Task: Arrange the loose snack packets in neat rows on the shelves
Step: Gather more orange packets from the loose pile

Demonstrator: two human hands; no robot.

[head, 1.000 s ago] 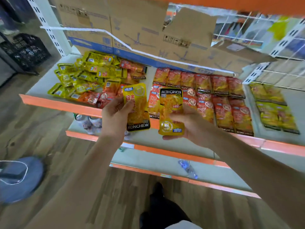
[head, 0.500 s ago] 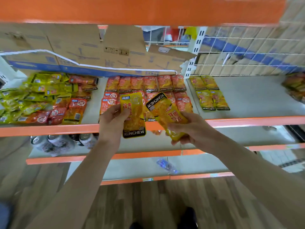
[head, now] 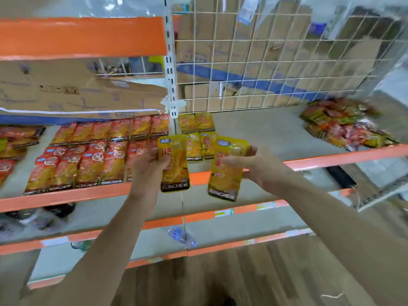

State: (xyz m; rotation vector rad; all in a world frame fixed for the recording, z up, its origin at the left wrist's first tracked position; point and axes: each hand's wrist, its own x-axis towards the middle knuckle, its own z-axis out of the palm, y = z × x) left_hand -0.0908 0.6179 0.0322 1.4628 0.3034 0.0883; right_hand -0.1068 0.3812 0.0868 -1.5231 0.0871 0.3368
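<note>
Gripping one yellow Konchew packet (head: 174,164) upright, the left hand (head: 150,166) hovers at the shelf's front edge (head: 331,160); the right hand (head: 254,166) holds another yellow packet (head: 227,168).

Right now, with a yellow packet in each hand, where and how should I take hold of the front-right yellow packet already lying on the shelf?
Pinch the front-right yellow packet by its black bottom seam, coming from the shelf's orange front edge. It lies flat, tight against its neighbours, so likely only that near end is free. The right hand is nearest but is holding a packet.
</note>
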